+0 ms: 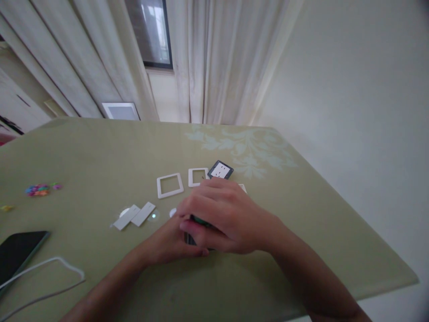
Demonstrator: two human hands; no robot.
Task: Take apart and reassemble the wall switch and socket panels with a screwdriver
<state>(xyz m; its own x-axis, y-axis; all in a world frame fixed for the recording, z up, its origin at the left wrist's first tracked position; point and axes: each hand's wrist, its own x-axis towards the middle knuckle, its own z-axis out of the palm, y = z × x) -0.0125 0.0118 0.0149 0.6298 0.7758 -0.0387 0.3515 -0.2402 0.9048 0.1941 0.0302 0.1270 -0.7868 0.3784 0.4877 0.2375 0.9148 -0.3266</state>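
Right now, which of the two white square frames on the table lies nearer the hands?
The smaller white frame, beside the dark-edged socket module. It lies just beyond the right hand; the larger frame lies farther left, apart from both hands.

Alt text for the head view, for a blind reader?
Both hands, the right hand over the left hand, close on a small dark part above a green table. Beyond lie two white frames, a socket module and two white strips.

parts laid out on a table (100,152)

two frames (170,185) (197,176) are set side by side, a socket (220,170) just right of them; two strips (134,216) are placed left of the hands (221,219), a phone (18,252) and cable (47,277) at the near left.
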